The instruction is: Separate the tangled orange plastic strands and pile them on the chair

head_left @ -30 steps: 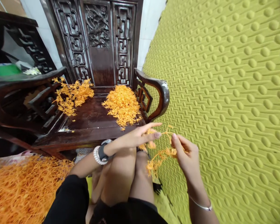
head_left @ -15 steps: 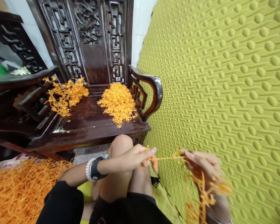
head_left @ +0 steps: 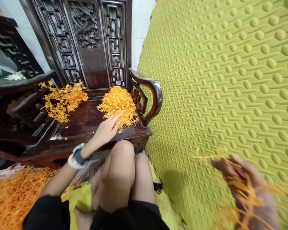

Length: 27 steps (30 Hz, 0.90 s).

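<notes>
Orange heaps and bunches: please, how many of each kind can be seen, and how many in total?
Heaps on the chair seat: 2 (left heap, right heap)
Heap on the floor: 1 (floor heap)
Bunch in the right hand: 1 (bunch, blurred)
Total: 4

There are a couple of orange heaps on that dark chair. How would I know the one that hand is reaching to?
Find the carved wooden chair beside the green mat. Two orange heaps lie on its seat; the left hand touches the right heap, next to the curved armrest. It is dense and fine, while the left heap is loose and branchy.
</notes>
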{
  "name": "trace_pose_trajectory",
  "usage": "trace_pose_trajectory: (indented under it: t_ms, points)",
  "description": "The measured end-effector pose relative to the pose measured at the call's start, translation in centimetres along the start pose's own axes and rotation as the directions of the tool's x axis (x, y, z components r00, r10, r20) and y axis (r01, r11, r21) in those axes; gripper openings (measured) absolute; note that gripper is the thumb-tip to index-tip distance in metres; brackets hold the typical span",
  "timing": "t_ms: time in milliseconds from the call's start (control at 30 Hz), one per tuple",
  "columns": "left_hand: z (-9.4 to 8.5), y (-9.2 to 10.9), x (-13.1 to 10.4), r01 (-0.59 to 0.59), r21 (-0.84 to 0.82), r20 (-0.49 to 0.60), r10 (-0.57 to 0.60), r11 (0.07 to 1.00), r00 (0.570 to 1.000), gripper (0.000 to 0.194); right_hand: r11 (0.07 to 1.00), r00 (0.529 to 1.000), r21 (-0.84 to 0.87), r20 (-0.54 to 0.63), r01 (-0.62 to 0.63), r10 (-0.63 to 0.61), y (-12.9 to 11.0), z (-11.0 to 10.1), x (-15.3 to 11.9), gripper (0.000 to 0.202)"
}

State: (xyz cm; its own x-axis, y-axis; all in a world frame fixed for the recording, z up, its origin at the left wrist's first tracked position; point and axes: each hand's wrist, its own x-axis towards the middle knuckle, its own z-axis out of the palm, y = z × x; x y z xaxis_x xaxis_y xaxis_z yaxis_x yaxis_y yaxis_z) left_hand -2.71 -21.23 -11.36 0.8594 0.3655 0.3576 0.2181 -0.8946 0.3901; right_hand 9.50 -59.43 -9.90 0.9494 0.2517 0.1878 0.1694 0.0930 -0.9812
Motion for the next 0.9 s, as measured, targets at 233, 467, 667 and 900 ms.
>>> trace_pose_trajectory:
  t_ms: [233,467,667,900]
  points:
    - [6.4,-3.8,9.0,0.058,0.182,0.26,-0.105,0.981,0.96,0.057,0.985,0.991,0.105,-0.002,0.135,-0.136,0.5,6.8,2.3,0.044]
    - [4.9,-0.6,9.1,0.078,0.062,-0.036,-0.076,0.995,0.996,0.044,0.981,0.982,-0.046,-0.007,0.191,-0.191,0.7,9.2,2.3,0.032]
    - [1.0,8.2,4.1,-0.296,-0.671,0.053,0.442,0.68,0.895,0.047,0.982,0.985,-0.084,-0.017,0.172,-0.174,0.7,11.6,2.9,0.038]
    - [-1.2,11.4,2.6,-0.055,-0.831,0.273,0.491,0.553,0.827,0.031,0.987,0.94,-0.106,0.334,0.117,-0.075,0.9,9.5,3.6,0.061]
